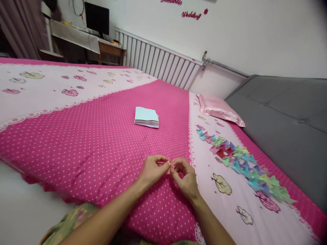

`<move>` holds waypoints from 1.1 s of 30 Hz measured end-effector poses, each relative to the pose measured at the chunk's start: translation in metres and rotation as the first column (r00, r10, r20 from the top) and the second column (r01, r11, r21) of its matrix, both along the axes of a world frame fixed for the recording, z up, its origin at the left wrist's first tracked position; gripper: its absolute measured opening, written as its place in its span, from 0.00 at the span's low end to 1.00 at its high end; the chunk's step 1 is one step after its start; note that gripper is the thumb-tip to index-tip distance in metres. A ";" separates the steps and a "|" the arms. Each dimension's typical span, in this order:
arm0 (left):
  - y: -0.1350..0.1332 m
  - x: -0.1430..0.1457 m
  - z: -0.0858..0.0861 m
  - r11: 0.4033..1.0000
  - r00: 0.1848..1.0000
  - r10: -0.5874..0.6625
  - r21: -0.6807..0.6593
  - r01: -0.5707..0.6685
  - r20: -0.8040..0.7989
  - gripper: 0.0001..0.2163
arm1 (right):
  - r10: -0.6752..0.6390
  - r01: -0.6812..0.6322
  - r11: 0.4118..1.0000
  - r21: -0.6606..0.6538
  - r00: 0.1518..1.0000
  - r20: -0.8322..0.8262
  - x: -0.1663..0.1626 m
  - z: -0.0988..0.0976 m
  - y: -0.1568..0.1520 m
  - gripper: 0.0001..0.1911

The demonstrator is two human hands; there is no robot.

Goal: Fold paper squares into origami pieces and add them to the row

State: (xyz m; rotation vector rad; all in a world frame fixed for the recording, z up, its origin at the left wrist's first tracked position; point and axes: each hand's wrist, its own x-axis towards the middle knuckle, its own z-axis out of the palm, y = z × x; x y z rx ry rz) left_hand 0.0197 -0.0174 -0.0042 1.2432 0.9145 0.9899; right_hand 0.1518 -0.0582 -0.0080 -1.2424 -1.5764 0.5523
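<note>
A small piece of pink paper [168, 171] is pinched between my two hands above the near part of the bed. My left hand [154, 169] grips it with thumb and forefinger from the left. From the right, my right hand [185, 175] pinches it the same way, and the fingertips of both hands nearly meet. Much of the paper is hidden behind the fingers, so its folded shape is hard to make out. Farther off, a stack of square paper sheets [146, 116], pale blue on top, lies on the pink dotted bedspread [107, 136].
Rows of small folded paper boats [245, 166] in many colours spread over the bed on the right. Behind them are a pink satin pillow [219, 108] and a grey padded headboard [283, 105]. A metal railing [158, 56] and a desk with a monitor [97, 17] stand beyond the bed.
</note>
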 end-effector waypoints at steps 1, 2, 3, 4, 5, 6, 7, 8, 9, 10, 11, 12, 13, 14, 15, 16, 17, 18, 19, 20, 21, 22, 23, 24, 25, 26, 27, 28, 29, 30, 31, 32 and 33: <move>0.000 0.000 0.001 1.000 1.000 0.011 -0.007 -0.011 -0.007 0.09 | 0.000 0.000 1.000 0.003 1.000 -0.001 0.000 0.000 0.000 0.02; 0.000 0.000 0.003 0.999 1.000 0.027 -0.018 -0.028 -0.015 0.08 | 0.000 0.000 1.000 0.005 1.000 -0.002 0.000 0.001 0.000 0.02; -0.001 0.000 0.005 0.998 0.999 0.047 -0.032 -0.047 -0.023 0.08 | 0.000 0.000 1.000 0.007 1.000 -0.003 0.000 0.001 0.000 0.02; -0.001 0.000 0.007 0.997 0.997 0.066 -0.049 -0.067 -0.026 0.07 | -0.001 0.001 1.000 0.009 1.000 -0.003 0.000 0.002 -0.001 0.02; -0.002 0.000 0.008 0.994 0.996 0.084 -0.070 -0.085 -0.021 0.07 | -0.004 0.004 1.000 0.013 1.000 -0.001 0.000 0.002 -0.001 0.02; -0.002 0.000 0.010 0.991 0.995 0.098 -0.093 -0.099 -0.010 0.08 | -0.009 0.009 1.000 0.017 1.000 0.002 0.001 0.002 -0.001 0.02; -0.002 -0.001 0.011 0.987 0.994 0.110 -0.115 -0.109 0.004 0.08 | -0.014 0.014 1.000 0.023 1.000 0.006 0.001 0.002 -0.001 0.02; -0.002 -0.001 0.012 0.984 0.993 0.117 -0.136 -0.113 0.023 0.09 | -0.019 0.019 0.999 0.029 1.000 0.009 0.001 0.002 -0.001 0.03; -0.001 -0.002 0.013 0.982 0.991 0.122 -0.153 -0.114 0.045 0.09 | -0.022 0.022 0.999 0.034 1.000 0.009 0.002 0.002 -0.001 0.03; 0.000 -0.002 0.013 0.980 0.990 0.125 -0.166 -0.113 0.069 0.09 | -0.023 0.022 0.999 0.037 1.000 0.009 0.002 0.001 -0.001 0.03; 0.000 -0.003 0.012 0.978 0.987 0.129 -0.177 -0.112 0.092 0.09 | -0.022 0.022 0.999 0.038 1.000 0.008 0.002 0.001 -0.001 0.04; 0.001 -0.003 0.011 0.976 0.985 0.133 -0.185 -0.110 0.114 0.09 | -0.021 0.021 0.999 0.036 1.000 0.007 0.002 0.001 -0.001 0.04; 0.002 -0.004 0.011 0.975 0.982 0.137 -0.191 -0.110 0.132 0.10 | -0.020 0.020 0.999 0.034 1.000 0.006 0.003 0.000 -0.001 0.04; 0.003 -0.004 0.010 0.974 0.980 0.139 -0.196 -0.110 0.145 0.10 | -0.020 0.020 0.999 0.031 1.000 0.006 0.003 0.000 -0.001 0.04; 0.003 -0.005 0.010 0.974 0.978 0.142 -0.199 -0.110 0.153 0.10 | -0.020 0.019 0.999 0.029 1.000 0.009 0.003 0.000 -0.001 0.04; 0.004 -0.005 0.009 0.973 0.977 0.144 -0.201 -0.111 0.156 0.11 | -0.021 0.020 0.999 0.030 1.000 0.012 0.003 0.000 -0.002 0.04; 0.004 -0.005 0.010 0.973 0.976 0.147 -0.198 -0.114 0.158 0.11 | -0.023 0.023 0.999 0.033 1.000 0.016 0.004 0.001 -0.002 0.04; 0.004 -0.005 0.010 0.974 0.976 0.151 -0.194 -0.119 0.158 0.11 | -0.027 0.026 0.999 0.037 0.999 0.021 0.004 0.001 -0.002 0.04; 0.004 -0.004 0.010 0.974 0.975 0.156 -0.190 -0.126 0.156 0.10 | -0.030 0.029 0.999 0.041 0.999 0.027 0.004 0.002 -0.002 0.04; 0.003 -0.004 0.011 0.973 0.975 0.162 -0.187 -0.133 0.152 0.10 | -0.034 0.033 0.998 0.044 0.999 0.033 0.004 0.002 -0.002 0.05; 0.003 -0.004 0.012 0.973 0.975 0.168 -0.183 -0.140 0.145 0.10 | -0.039 0.037 0.998 0.048 0.998 0.041 0.004 0.003 -0.002 0.05; 0.003 -0.004 0.012 0.973 0.975 0.172 -0.181 -0.145 0.139 0.10 | -0.044 0.042 0.998 0.054 0.998 0.054 0.003 0.004 -0.002 0.05; 0.003 -0.004 0.012 0.973 0.976 0.172 -0.180 -0.147 0.133 0.10 | -0.052 0.047 0.997 0.063 0.996 0.072 0.003 0.004 -0.002 0.05; 0.003 -0.004 0.013 0.973 0.977 0.171 -0.179 -0.147 0.129 0.11 | -0.062 0.054 0.995 0.079 0.994 0.095 0.003 0.005 -0.002 0.05; 0.003 -0.004 0.013 0.973 0.977 0.169 -0.178 -0.145 0.130 0.11 | -0.074 0.061 0.993 0.100 0.990 0.123 0.003 0.005 -0.002 0.05; 0.003 -0.004 0.013 0.974 0.977 0.166 -0.175 -0.142 0.133 0.12 | -0.086 0.067 0.990 0.125 0.985 0.152 0.003 0.006 -0.002 0.05; 0.003 -0.004 0.014 0.975 0.976 0.164 -0.171 -0.140 0.139 0.12 | -0.097 0.070 0.986 0.149 0.979 0.181 0.004 0.006 -0.001 0.05; 0.002 -0.004 0.014 0.976 0.976 0.162 -0.170 -0.137 0.144 0.12 | -0.108 0.073 0.982 0.172 0.973 0.206 0.004 0.006 -0.001 0.05; 0.002 -0.004 0.014 0.976 0.976 0.160 -0.170 -0.134 0.145 0.12 | -0.117 0.074 0.979 0.190 0.966 0.229 0.004 0.005 -0.001 0.05; 0.001 -0.004 0.015 0.976 0.977 0.157 -0.173 -0.132 0.142 0.12 | -0.126 0.075 0.976 0.203 0.960 0.250 0.004 0.005 -0.001 0.05; 0.000 -0.003 0.015 0.976 0.978 0.155 -0.177 -0.130 0.138 0.12 | -0.133 0.076 0.974 0.213 0.954 0.269 0.004 0.004 -0.001 0.05; -0.001 -0.003 0.015 0.975 0.979 0.154 -0.180 -0.129 0.133 0.12 | -0.140 0.078 0.973 0.220 0.948 0.285 0.004 0.004 -0.001 0.05; -0.001 -0.003 0.015 0.975 0.980 0.154 -0.181 -0.130 0.129 0.12 | -0.146 0.080 0.971 0.224 0.944 0.297 0.005 0.003 -0.001 0.05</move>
